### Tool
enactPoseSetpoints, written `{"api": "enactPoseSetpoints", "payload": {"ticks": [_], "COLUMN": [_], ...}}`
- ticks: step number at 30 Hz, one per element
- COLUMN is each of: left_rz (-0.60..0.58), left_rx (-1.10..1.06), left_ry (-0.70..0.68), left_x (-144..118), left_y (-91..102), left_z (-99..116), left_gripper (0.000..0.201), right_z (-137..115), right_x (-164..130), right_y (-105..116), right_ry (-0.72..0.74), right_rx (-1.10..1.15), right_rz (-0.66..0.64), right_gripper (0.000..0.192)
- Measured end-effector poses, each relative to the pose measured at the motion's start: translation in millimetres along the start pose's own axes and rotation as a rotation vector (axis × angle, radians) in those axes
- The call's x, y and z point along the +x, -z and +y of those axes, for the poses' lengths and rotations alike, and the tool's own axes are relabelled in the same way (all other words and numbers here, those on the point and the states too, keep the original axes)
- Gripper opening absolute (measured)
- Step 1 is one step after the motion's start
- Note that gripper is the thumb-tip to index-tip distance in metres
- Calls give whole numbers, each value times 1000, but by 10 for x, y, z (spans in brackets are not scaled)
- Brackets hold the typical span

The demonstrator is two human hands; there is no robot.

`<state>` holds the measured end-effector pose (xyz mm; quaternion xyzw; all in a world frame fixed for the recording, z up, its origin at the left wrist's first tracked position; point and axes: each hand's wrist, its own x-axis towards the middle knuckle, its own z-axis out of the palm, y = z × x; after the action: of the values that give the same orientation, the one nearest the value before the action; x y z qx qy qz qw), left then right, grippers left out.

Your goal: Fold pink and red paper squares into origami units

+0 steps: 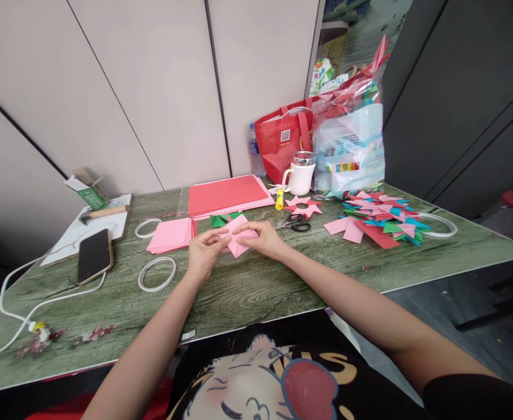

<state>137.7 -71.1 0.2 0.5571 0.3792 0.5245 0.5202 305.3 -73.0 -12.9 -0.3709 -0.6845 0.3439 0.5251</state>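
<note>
Between my two hands, just above the table, is a folded piece of pink paper (237, 247) turned like a diamond, with crease lines on it. My left hand (206, 248) pinches its left side between thumb and fingers. On the right side, my right hand (262, 238) grips the paper the same way. Behind it lies a green folded paper piece (221, 220), partly covered. A stack of pink paper squares (171, 234) sits left of my left hand. Black-handled scissors (300, 226) lie to the right of my right hand.
Two rolls of white tape (157, 284), a phone (95, 256) with a cable and a hammer (107, 212) lie left. Red and pink sheets (227, 195), a glue stick (279, 199), a white mug (300, 178) and bags stand behind. Folded coloured papers (383, 213) are piled right.
</note>
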Motion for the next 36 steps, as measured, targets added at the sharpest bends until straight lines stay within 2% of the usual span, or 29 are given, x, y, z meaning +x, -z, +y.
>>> {"api": "enactPoseSetpoints", "payload": {"ticks": [14,23,25,30,36], "left_rz": [-5,-5,16,47,10], "left_rx": [54,38,30,-17,-100], "left_ry": [-28,-19,2,60,100], "left_x": [2,8,6,1,4], "left_y": [-2,-12,-18,-31,-28], "left_z": [6,24,18,20,46], "left_gripper": [35,66,60,29,29], "right_z": [-2,-44,-46,-37,-45], "right_x": [1,-4,-3,-2,-5], "right_y": [-4,-5,-6,-10,-15], "right_ry": [18,23,22,12,15], "right_rx": [-9,-25,-33,-27,3], "right_rz": [-14,-33,-23,7,-10], "right_gripper": [18,16,16,17,16]}}
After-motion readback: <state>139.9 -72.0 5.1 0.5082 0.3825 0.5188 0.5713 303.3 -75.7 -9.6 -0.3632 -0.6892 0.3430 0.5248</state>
